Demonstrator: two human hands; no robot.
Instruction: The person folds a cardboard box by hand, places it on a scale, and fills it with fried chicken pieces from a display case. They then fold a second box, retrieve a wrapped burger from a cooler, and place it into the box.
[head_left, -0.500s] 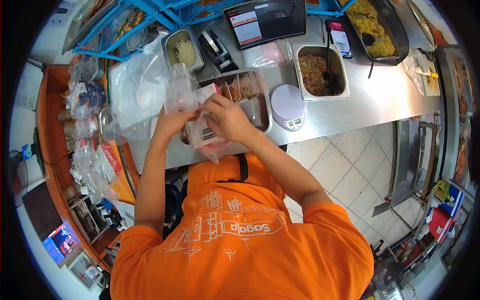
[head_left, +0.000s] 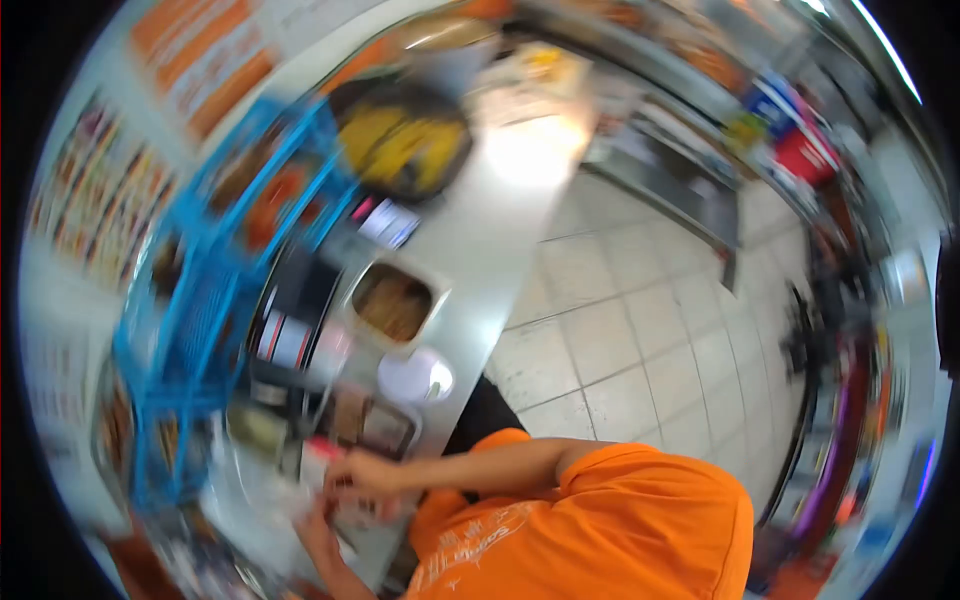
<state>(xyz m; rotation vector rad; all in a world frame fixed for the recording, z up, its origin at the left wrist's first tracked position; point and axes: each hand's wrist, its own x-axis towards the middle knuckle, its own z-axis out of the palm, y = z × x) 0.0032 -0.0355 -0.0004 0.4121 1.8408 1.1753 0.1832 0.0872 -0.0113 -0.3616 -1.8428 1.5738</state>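
Observation:
The head view is smeared by motion. My left hand (head_left: 318, 530) has its fingers closed at the edge of a clear plastic bag (head_left: 287, 498), low in the view. Close beside it my right hand (head_left: 362, 474) is curled, its fingertips pinching at the same bag. A red-and-white piece (head_left: 322, 450) shows just above my right hand; its kind is too blurred to tell. Past my hands is a metal pan (head_left: 415, 436) with food packs in it. A round white kitchen scale (head_left: 413, 375) stands to its upper right.
A steel container of chopped relish (head_left: 395, 303) sits beyond the scale. Farther along the steel counter (head_left: 490, 260) are a phone (head_left: 388, 222) and a dark tray of yellow food (head_left: 405, 150). A tablet (head_left: 292, 310) and blue crates (head_left: 185, 370) line the left. Tiled floor (head_left: 620, 340) lies right.
My head has turned right and tilted, so the counter now runs diagonally and the hands appear lower left. Both hands stay close together at the bag.

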